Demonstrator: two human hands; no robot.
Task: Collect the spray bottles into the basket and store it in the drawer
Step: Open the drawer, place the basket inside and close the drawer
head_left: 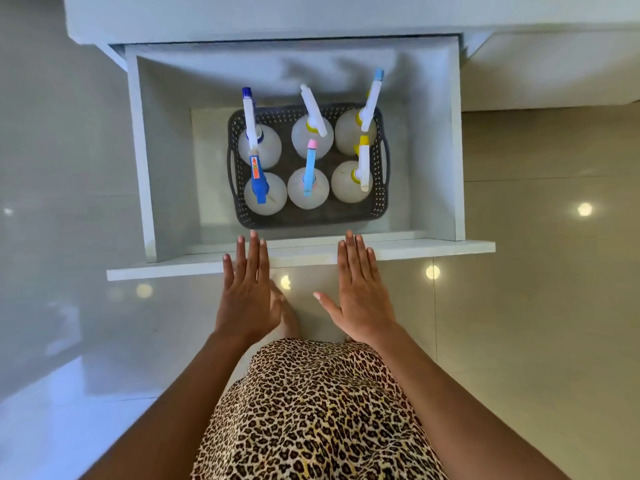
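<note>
A dark perforated basket [380,188] stands on the floor of the pulled-out white drawer [145,161]. Several translucent spray bottles [304,192] with blue, pink, yellow and white nozzles stand upright in it in two rows. My left hand [247,289] and my right hand [360,292] are flat, fingers spread and pointing forward, held over the drawer's front panel [173,270]. Neither hand holds anything. Whether the fingertips touch the panel, I cannot tell.
A white cabinet top [242,15] lies above the drawer. Glossy beige floor tiles [536,271] spread to the right and below. A leopard-print garment [311,410] covers my legs at the bottom of the view, with a foot showing under my left hand.
</note>
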